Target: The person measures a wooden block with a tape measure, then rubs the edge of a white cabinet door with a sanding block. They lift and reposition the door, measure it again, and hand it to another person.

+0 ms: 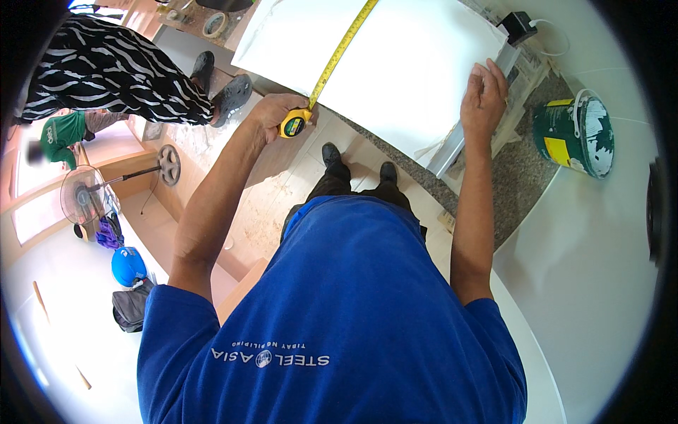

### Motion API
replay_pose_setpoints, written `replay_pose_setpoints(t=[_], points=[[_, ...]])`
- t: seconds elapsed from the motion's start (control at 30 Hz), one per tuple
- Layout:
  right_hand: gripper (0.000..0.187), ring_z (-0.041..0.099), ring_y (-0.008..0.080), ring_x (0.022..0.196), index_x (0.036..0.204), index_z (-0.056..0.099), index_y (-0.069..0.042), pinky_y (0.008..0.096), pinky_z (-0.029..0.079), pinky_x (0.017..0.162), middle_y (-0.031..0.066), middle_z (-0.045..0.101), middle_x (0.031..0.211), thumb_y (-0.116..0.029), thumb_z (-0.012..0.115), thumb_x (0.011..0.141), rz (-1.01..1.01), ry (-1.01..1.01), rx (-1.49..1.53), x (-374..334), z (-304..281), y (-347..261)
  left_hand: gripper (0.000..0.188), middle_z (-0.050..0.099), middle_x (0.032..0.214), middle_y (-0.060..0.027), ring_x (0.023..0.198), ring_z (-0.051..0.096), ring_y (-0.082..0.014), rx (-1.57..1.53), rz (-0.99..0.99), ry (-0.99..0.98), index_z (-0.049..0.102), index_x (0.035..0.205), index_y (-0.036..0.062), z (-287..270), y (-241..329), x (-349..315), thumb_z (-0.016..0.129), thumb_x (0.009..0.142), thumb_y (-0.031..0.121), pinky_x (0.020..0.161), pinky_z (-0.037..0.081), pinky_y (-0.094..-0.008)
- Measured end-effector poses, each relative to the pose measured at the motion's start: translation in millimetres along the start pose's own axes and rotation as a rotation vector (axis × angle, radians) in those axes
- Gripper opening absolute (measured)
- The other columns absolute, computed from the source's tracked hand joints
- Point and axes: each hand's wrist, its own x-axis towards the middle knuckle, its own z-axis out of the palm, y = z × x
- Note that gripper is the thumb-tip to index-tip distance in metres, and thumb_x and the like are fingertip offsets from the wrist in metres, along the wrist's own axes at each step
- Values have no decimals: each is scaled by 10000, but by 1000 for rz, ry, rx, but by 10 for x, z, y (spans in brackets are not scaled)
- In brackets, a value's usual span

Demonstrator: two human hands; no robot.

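Note:
My left hand [274, 115] is closed around a yellow-and-black tape measure [294, 125] at the near edge of a large white sheet [395, 78]. From its case the yellow blade [342, 51] runs out across the sheet and leaves the picture at the top. My right hand [484, 97] rests at the sheet's right edge, fingers loosely bent and partly spread, with nothing visible in them. Beside that hand a pale metallic-looking strip [448, 152] shows along the edge. The far end of the blade is out of view.
A speckled stone counter [519, 166] bears the sheet. On the right stands a green paint bucket [573, 134], near a black plug adapter [518, 28]. A person in patterned trousers [120, 71] stands at left. Farther off are another person in green [63, 136], a fan [83, 194] and a blue helmet [128, 266].

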Motion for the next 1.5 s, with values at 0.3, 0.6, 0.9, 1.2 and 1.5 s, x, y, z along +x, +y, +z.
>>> replay_pose_setpoints(t=[0.3,0.6,0.9,1.2,1.5], points=[[344,552,330,1298,1133,736,-68,524,467,1049,118,631,1346,-343,543,1062,46,10,37,9,51,8,251,711,951,-206,756,726,-242,10,13,37,656,1068,-139,28,41,20,680,944,77,648,641,-331],[620,291,374,1520,1411,599,-134,634,170,1216,136,385,1617,-510,691,926,-259,-544,-141,-125,-405,-470,271,718,979,-182,808,709,-222,-14,227,187,667,1106,-79,326,7,-442,636,967,152,736,600,-323],[682,370,351,1451,1435,564,-51,542,265,1192,180,435,1550,-344,791,863,-118,-857,262,-203,-884,-555,217,726,929,-159,795,703,-233,-12,65,93,702,987,-41,610,-1335,-750,671,887,150,716,572,-343],[490,449,362,1434,1371,629,-22,536,373,1146,193,477,1546,-317,680,983,-202,-511,63,473,-663,-100,222,722,847,-153,689,682,-191,107,56,6,721,967,-93,1719,-874,-522,661,921,116,612,545,-288],[517,269,402,1534,1419,608,-106,620,160,1232,161,371,1630,-405,631,998,-213,-556,-93,191,-434,229,227,703,789,-115,649,669,-174,198,93,20,741,952,-88,1978,-814,-480,662,908,121,576,542,-304]])
